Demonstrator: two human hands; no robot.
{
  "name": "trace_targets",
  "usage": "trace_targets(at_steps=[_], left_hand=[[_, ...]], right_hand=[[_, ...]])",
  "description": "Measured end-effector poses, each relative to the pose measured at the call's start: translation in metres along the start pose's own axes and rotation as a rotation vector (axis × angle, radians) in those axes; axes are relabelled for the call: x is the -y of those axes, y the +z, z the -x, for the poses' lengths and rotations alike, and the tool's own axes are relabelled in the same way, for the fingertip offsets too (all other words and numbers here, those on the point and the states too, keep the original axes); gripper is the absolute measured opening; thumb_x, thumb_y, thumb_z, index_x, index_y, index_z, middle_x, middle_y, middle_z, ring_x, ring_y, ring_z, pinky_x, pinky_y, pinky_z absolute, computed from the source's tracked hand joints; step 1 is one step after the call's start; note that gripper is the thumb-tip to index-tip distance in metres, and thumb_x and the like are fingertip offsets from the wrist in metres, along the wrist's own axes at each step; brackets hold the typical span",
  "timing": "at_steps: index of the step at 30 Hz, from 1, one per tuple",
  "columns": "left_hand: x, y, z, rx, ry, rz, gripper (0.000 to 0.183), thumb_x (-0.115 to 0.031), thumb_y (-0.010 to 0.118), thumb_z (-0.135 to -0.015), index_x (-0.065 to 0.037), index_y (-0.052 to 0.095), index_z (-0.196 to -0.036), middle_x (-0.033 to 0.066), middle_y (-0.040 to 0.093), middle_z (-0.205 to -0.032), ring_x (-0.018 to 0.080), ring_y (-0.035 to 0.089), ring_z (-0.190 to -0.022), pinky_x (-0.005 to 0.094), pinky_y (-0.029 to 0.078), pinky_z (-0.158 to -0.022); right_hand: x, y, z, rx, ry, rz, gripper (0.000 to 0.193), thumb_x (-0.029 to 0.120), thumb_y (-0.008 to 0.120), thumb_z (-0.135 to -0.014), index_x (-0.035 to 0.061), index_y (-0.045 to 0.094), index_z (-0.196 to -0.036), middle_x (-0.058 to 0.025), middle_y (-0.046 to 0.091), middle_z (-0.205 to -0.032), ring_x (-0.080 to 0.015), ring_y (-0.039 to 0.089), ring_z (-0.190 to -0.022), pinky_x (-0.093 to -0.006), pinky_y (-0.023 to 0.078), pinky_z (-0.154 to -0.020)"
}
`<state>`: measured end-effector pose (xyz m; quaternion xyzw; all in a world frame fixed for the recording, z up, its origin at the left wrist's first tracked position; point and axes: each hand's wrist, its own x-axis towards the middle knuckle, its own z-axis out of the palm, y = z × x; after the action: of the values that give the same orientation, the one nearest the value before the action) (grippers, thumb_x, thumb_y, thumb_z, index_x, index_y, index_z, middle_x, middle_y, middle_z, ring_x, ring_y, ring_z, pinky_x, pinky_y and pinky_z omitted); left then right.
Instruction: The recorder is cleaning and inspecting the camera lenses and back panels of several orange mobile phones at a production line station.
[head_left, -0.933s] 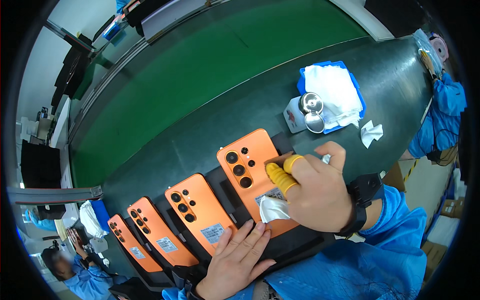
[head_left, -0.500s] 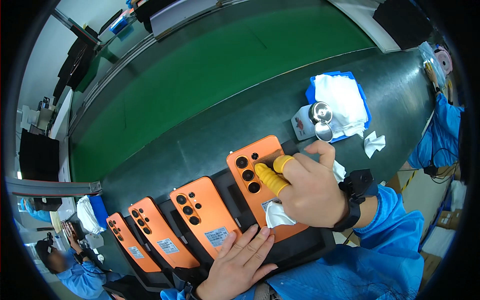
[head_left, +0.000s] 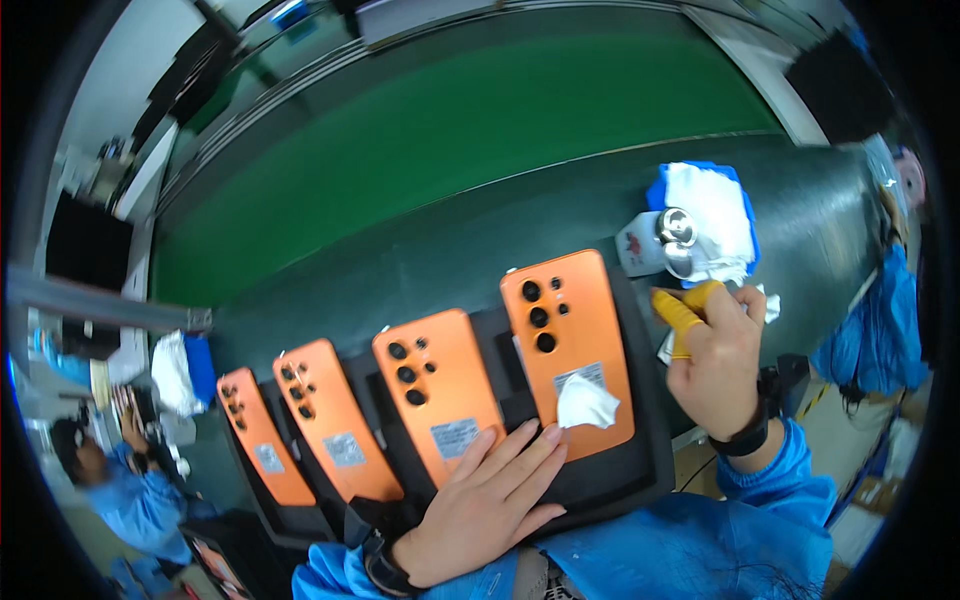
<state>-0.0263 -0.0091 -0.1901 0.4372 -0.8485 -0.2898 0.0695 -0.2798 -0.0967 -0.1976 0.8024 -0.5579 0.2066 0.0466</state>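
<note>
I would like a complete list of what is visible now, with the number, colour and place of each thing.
Phones: 4, orange, in a row on the tray
Labels: 4, whitish, one per phone
Tray: 1, black, under the phones
Wipe: 1, white, on the rightmost phone
Crumpled wipe: 1, white, just below the right bin, partly hidden
Dispenser: 1, white, silver lid, beside the right bin
Bins: 2, blue, upper right and far left
Cloth stacks: 2, white, at the bins
Table: 1, dark green
Green strip: 1, beyond the table
Co-workers: at least 2, blue clothing, left and right
Background: too blurred to count
Sleeves: 2, blue, lower edge
Wristbands: 2, black
Left hand: 1, bare, at the two rightmost phones
Right hand: 1, yellow finger covers, right of the tray
</note>
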Motion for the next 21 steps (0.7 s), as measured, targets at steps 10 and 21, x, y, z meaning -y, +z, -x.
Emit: trace_targets(at_steps=[10, 21], left_hand=[[0.007, 0.012, 0.009, -0.160, 0.101, -0.026, 0.062, -0.037, 0.065, -0.090, 0.000, 0.050, -0.137, 0.0131, 0.044, -0.148, 0.0292, 0.040, -0.138, 0.0462, 0.029, -0.114], [0.007, -0.005, 0.062, -0.171, -0.006, -0.093, 0.065, -0.035, 0.073, -0.084, 0.002, 0.052, -0.134, 0.0201, 0.047, -0.144, 0.0354, 0.043, -0.136, 0.0494, 0.032, -0.112]], right_hand=[[0.051, -0.017, 0.012, 0.033, -0.130, -0.231, 0.031, 0.004, 0.073, -0.072, 0.0022, 0.074, -0.103, -0.0114, 0.062, -0.097, -0.0282, 0.056, -0.082, -0.0398, 0.043, -0.074], [0.035, -0.016, 0.007, -0.157, -0.091, -0.042, 0.029, -0.005, 0.063, -0.071, 0.0009, 0.073, -0.097, -0.0105, 0.058, -0.085, -0.0302, 0.056, -0.078, -0.0411, 0.043, -0.072]])
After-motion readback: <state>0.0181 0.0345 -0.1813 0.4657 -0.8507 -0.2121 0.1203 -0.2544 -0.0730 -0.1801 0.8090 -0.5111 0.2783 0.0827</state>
